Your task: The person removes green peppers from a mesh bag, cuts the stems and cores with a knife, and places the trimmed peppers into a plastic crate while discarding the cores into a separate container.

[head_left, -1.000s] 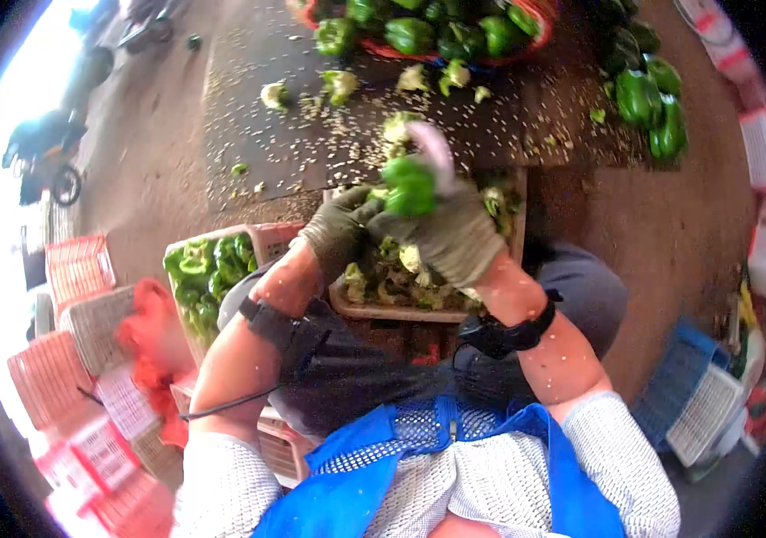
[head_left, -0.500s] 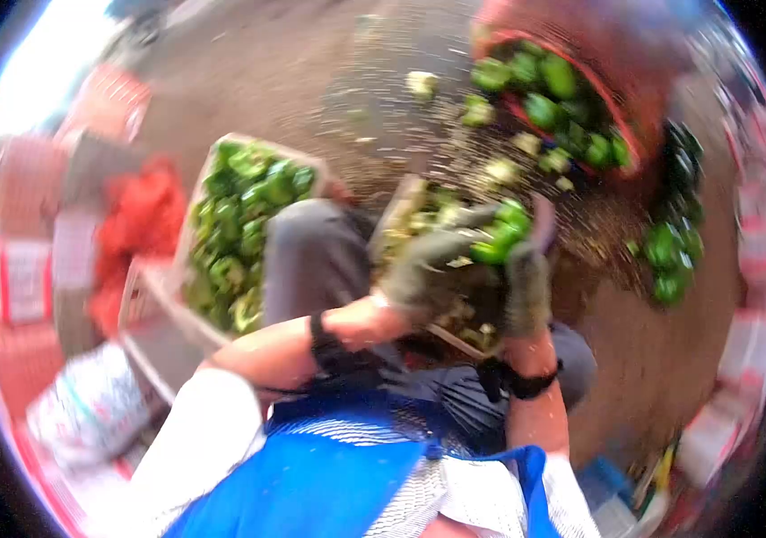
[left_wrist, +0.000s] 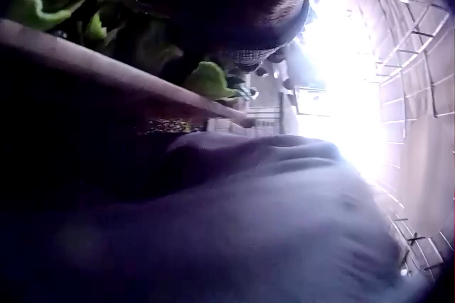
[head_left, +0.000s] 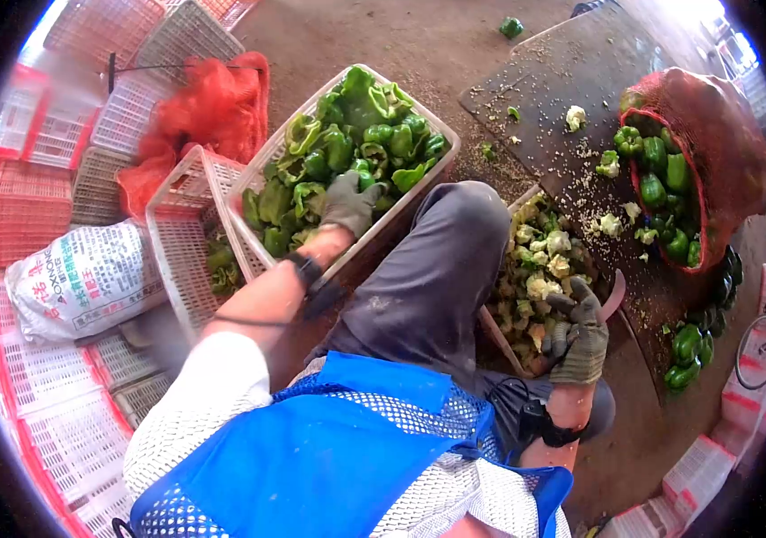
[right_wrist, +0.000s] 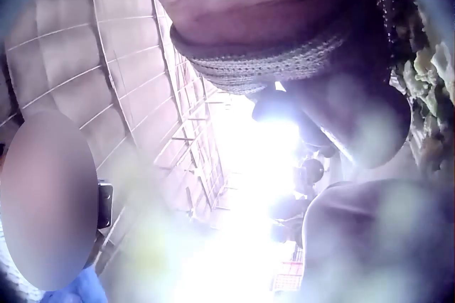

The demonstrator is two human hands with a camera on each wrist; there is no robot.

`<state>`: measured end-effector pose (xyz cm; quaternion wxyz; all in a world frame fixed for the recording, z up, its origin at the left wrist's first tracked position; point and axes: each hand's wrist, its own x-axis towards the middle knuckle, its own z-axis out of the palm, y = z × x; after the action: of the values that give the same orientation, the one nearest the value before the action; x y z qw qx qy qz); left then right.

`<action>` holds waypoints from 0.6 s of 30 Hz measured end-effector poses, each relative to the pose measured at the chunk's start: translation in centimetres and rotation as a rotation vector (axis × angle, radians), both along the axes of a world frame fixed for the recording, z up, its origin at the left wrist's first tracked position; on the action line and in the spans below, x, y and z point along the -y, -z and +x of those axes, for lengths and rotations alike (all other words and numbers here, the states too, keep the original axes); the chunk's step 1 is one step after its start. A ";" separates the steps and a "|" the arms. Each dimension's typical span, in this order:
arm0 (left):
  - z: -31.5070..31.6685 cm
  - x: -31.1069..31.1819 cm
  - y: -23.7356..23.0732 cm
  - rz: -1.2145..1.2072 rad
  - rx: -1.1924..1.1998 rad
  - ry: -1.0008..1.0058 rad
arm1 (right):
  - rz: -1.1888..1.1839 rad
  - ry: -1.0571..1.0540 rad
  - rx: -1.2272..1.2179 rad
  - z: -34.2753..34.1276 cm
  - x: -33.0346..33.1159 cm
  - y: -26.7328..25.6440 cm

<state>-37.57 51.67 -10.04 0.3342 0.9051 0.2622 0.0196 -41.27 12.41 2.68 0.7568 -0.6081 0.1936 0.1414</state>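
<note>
My gloved left hand [head_left: 347, 208] reaches over the near rim of a pale crate [head_left: 447, 143] of cut green peppers, its fingers spread beside a green pepper [head_left: 363, 174] on the heap. In the left wrist view, cut peppers [left_wrist: 206, 80] show beyond the crate's edge. My gloved right hand [head_left: 578, 341] is above the right side of a box of pale pepper cores [head_left: 540, 287]. It grips a knife, whose curved blade [head_left: 615, 296] sticks out past the hand; the handle is hidden. The right wrist view shows the glove's cuff [right_wrist: 263, 68], with cores at the right edge.
A red net sack [head_left: 724, 152] of whole peppers lies on a dark mat [head_left: 526, 90] strewn with seeds and cores. Loose peppers [head_left: 686, 345] are at the right. Empty crates [head_left: 177, 233], red netting [head_left: 221, 99] and a white sack [head_left: 87, 278] are at the left.
The head view has swung left. My hands have parted: the left has moved from the green pepper work over the cores to the pepper crate; the right stays by the cores with the knife.
</note>
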 end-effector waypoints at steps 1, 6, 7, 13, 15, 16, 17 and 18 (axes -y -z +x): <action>1.0 0.0 3.1 0.009 -0.038 0.056 | 0.010 0.011 0.004 0.0 -0.7 -0.5; 6.5 0.5 8.5 -0.050 -0.371 0.058 | -0.047 0.042 0.047 0.3 -2.0 -3.7; 6.9 1.0 7.8 -0.050 -0.397 0.113 | 0.043 0.072 0.043 0.3 -1.5 -3.1; 4.7 -4.3 0.9 0.044 -0.452 0.469 | 0.161 0.101 0.025 -0.8 0.7 -2.4; 2.2 1.7 -11.8 -0.125 -0.324 0.366 | 0.132 0.136 0.026 -1.1 1.7 -2.2; 1.4 1.9 -12.3 -0.158 -0.209 0.441 | 0.128 0.161 0.035 -0.7 2.1 -2.4; 0.6 2.0 -12.8 -0.191 -0.096 0.520 | 0.125 0.183 0.042 -0.3 2.3 -2.6; 0.5 2.0 -12.2 -0.207 0.021 0.659 | 0.123 0.203 0.045 0.0 2.5 -2.8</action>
<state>-37.08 49.67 2.13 0.4153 0.9022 -0.0469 -0.1068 -41.25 9.93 5.50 0.8072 -0.5408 0.2282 0.0623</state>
